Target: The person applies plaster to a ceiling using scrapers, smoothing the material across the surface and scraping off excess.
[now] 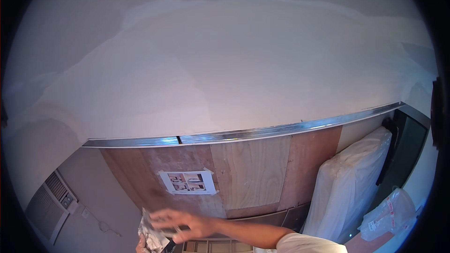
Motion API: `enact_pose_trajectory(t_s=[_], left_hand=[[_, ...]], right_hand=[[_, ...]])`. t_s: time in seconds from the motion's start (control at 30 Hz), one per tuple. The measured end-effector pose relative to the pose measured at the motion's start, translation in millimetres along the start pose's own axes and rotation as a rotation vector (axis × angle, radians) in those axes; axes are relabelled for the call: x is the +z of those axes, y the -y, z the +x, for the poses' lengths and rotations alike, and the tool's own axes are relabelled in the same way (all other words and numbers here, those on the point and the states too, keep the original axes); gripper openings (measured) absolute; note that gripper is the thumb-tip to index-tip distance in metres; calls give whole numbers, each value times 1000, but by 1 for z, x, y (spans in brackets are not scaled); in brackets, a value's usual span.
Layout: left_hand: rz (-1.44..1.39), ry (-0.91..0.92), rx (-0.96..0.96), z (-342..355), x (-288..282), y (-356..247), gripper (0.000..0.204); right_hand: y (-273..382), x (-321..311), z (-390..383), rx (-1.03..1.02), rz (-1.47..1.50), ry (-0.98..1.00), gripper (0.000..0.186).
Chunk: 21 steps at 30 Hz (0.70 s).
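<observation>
My right hand (180, 224) reaches in from the lower right, its fingers stretched out to the left and a little blurred, the thumb apart below them. Close under those fingers is a crumpled, pale grey-white sheet (157, 242), paper or cloth, I cannot tell which. My left hand (141, 242) shows only in part at the lower edge, with its fingers curled on the left side of the sheet. Whether the right fingertips touch the sheet is unclear. A small dark thing beside the sheet is too cut off to name.
Overhead spreads a ceiling (243, 70) with pale patches, ending at a shiny metal track (253, 132). Below are wooden panels (251, 173) with a taped picture sheet (189, 182). A plastic-wrapped mattress-like slab (344, 182) leans right, near a plastic bag (389, 215). An air conditioner (51, 206) is at left.
</observation>
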<state>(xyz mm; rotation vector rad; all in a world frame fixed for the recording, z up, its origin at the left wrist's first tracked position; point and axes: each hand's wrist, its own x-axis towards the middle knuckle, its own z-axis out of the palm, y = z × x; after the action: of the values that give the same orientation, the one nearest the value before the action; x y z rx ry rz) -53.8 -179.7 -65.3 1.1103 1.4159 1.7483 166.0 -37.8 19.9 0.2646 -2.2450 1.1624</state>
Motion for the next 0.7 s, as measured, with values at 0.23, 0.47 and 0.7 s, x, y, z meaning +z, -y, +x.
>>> enact_pose_trajectory(t_s=[0.23,0.47,0.7], left_hand=[[-31,47,-13,-13,87,-1,29],[72,170,19,-25,138,17,39],[-562,272,-285,-21,166,29,46]], right_hand=[[40,9,-100,356,30,-183,56],[17,-20,-218,516,-796,-130,55],[-18,-8,-318,633,465,-729,67]])
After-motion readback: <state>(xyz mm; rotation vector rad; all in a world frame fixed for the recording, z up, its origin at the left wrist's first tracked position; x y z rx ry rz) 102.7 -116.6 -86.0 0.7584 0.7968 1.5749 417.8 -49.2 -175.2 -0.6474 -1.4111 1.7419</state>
